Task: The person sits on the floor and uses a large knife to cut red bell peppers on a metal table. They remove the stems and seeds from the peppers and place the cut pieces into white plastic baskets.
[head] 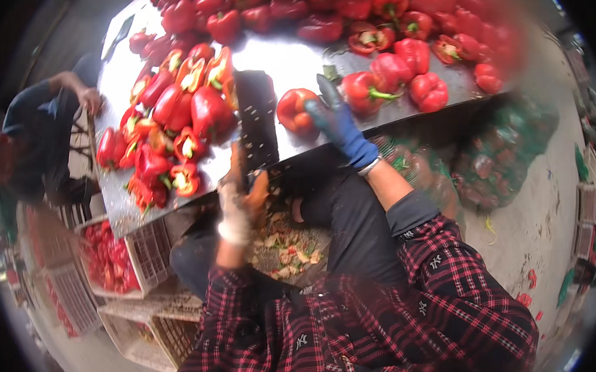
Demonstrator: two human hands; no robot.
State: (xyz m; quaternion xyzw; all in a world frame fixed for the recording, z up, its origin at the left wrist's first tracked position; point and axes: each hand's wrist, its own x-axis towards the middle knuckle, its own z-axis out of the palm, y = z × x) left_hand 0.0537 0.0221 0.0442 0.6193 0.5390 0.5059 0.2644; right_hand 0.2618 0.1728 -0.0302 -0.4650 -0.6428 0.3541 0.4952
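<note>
My right hand (337,122), in a blue glove with darker fingertips, grips the right side of a whole red bell pepper (293,109) on the metal tabletop (282,59). My left hand (240,200), in a pale, orange-stained glove, is blurred at the table's front edge. Its thumb and forefinger point up, and whether it holds a tool is unclear. Just beyond it runs a dark strip (258,117) dotted with seeds. Left of that strip lie cut red bell peppers (188,144) with pale cores showing. To the right of my right hand sits a pepper with a green stem (364,92).
Whole peppers (317,0) are heaped along the far side. A co-worker's hand (89,99) rests at the left table edge. Below stand a crate of red peppers (110,259) and another plastic crate (148,328). Green mesh sacks (506,158) lie right; scraps (286,243) litter the floor.
</note>
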